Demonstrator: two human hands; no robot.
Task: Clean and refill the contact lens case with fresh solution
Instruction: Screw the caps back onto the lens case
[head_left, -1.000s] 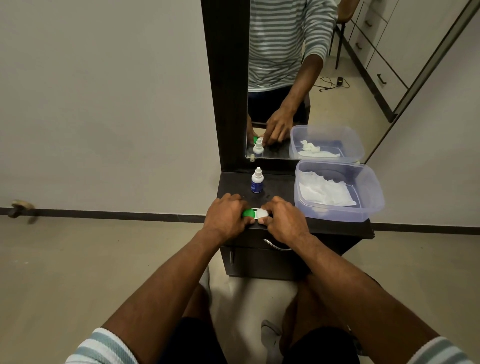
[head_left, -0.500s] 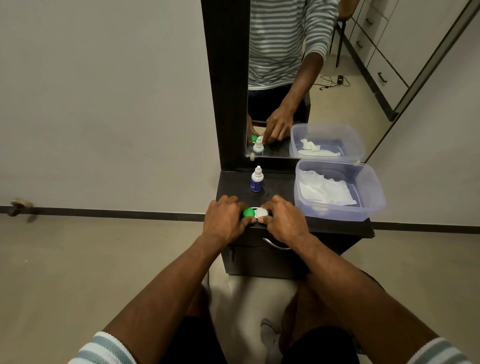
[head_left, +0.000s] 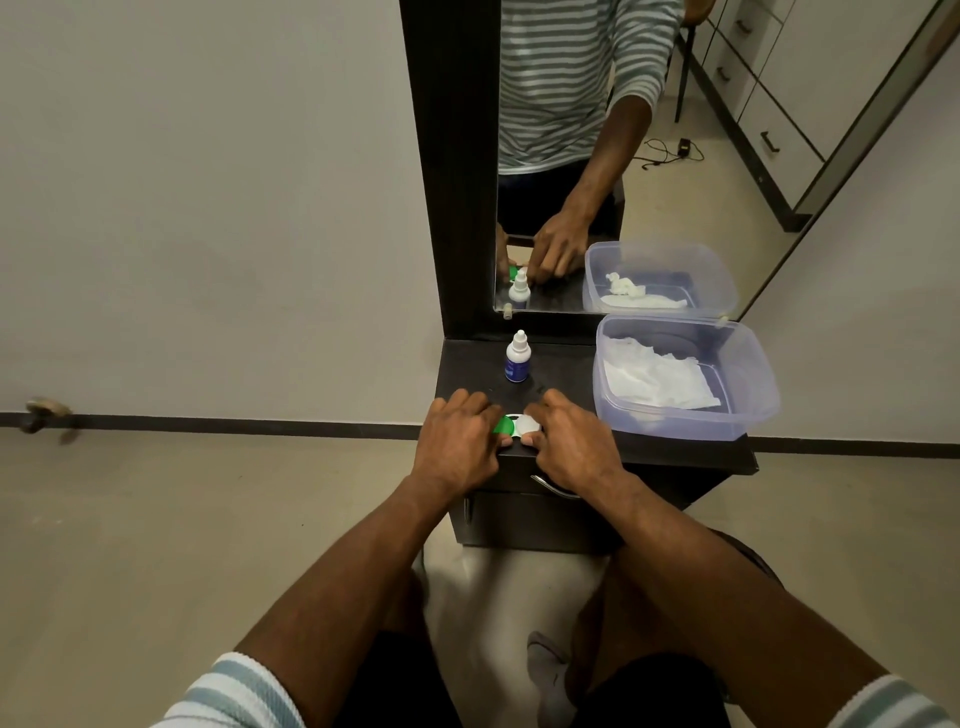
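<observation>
At frame centre, on the tabletop (head_left: 561, 374) | both hands stay on case (head_left: 517, 426), little changed | left hand (head_left: 460, 441) grip pinches green cap, right hand (head_left: 569, 444) white cap | likely unscrewing or tightening.

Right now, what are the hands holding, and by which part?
Both grip the contact lens case on the dresser top: left hand at the green cap, right hand at the white cap.

text: none legible | bottle (head_left: 517, 360) label: blurred, unreadable

Both hands — left (head_left: 457, 441), right (head_left: 569, 447) — curled, fingertips nearly meeting.
</observation>
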